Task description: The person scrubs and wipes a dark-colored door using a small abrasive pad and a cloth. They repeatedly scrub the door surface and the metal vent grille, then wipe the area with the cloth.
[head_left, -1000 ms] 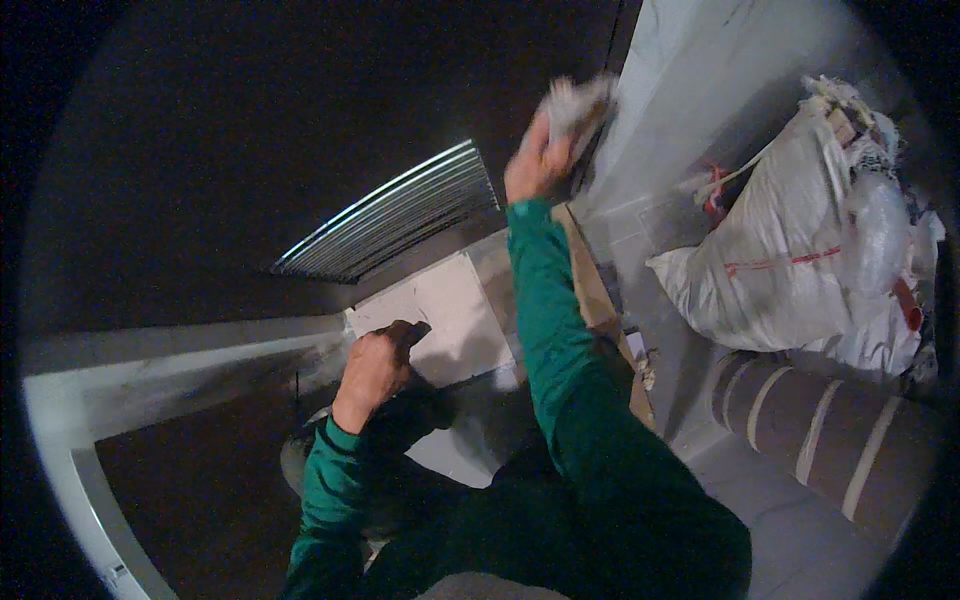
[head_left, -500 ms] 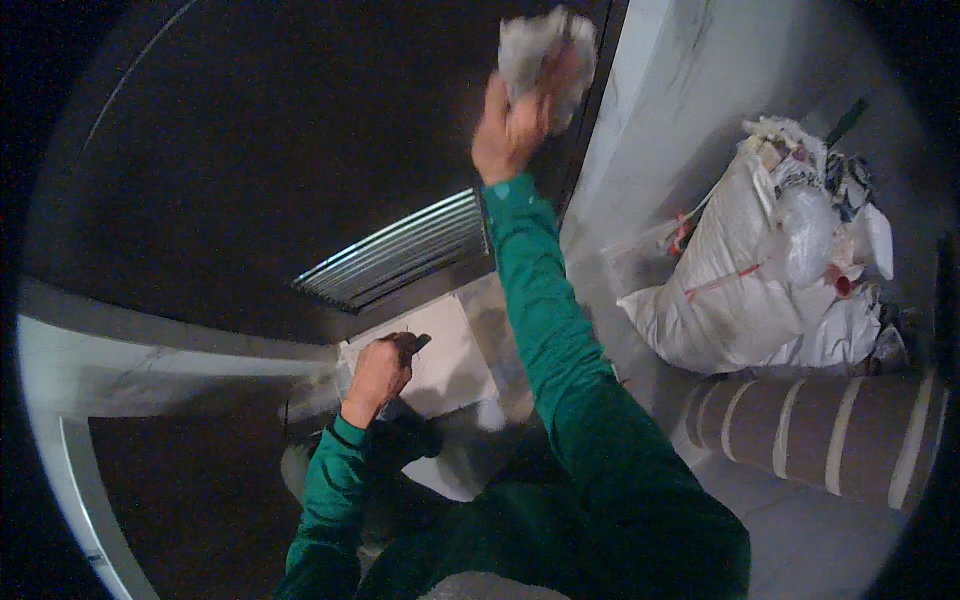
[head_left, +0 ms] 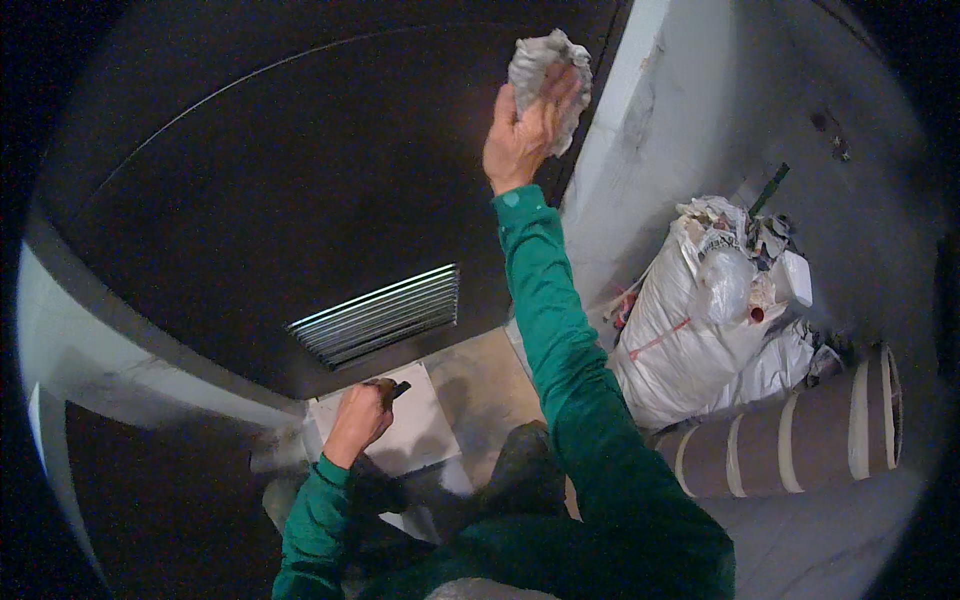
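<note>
My right hand is raised, its fingers spread over a crumpled whitish cloth. The cloth lies against a dark brown door panel, close to the panel's right edge. Low on the left, my left hand is closed around a small dark object; only its black end sticks out past the fingers, so its kind is hidden. Beneath that hand lies a white square tile or board. Set low in the panel is a slatted metal vent grille.
To the right, a large white sack stuffed with rubbish leans by a grey wall. A thick brown roll with pale bands lies in front of it. A pale door frame borders the panel, and tan flooring shows below.
My view has shifted, so the sack and roll appear further left. My right hand stays on the cloth, its fingers now flatter over it. My left hand keeps its hold.
</note>
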`<action>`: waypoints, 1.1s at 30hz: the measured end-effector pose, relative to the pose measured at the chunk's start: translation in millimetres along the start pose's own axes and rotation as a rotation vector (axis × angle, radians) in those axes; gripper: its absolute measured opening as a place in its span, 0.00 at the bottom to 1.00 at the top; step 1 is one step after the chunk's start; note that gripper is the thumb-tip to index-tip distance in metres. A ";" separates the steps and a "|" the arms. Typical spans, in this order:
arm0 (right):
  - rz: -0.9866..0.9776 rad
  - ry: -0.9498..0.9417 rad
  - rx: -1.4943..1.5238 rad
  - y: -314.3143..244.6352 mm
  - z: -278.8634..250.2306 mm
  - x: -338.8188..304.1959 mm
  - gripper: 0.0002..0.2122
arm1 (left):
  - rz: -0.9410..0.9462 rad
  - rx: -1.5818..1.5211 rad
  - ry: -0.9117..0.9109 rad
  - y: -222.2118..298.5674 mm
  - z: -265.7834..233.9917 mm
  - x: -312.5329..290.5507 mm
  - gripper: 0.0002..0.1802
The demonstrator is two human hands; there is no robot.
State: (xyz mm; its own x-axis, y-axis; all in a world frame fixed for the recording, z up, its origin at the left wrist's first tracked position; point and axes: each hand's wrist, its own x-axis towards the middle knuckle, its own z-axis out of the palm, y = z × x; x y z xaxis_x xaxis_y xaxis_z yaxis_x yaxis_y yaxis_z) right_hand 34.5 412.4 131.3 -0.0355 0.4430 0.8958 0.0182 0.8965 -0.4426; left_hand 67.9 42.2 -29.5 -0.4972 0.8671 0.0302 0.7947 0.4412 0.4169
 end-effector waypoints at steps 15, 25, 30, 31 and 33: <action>-0.171 -0.073 -0.108 -48.4 23.4 -44.3 0.33 | -0.068 -0.164 0.312 -11.2 -2.8 1.9 0.07; 0.941 -0.743 -0.066 35.9 -82.4 -322.4 0.22 | -0.437 -1.120 0.144 -30.3 -19.1 9.9 0.12; 1.259 -0.945 0.469 -12.5 -133.6 -346.3 0.18 | -0.409 -1.328 0.003 -34.2 -17.3 4.3 0.15; 1.344 -1.024 0.639 -25.8 -136.7 -333.6 0.19 | -0.342 -1.366 -0.037 -31.6 -16.0 2.9 0.14; 1.372 -1.097 0.835 -53.8 -131.5 -310.8 0.17 | -0.419 -1.387 -0.100 -28.3 -14.6 -0.2 0.15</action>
State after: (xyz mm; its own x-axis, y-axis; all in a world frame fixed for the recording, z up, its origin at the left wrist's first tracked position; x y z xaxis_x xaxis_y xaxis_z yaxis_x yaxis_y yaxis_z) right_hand 175.9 226.3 -118.1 -0.9279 0.2419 -0.2837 0.1800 -0.3758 -0.9090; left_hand 40.4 26.2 -28.0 -0.5315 0.7713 -0.3501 -0.3979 0.1375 0.9071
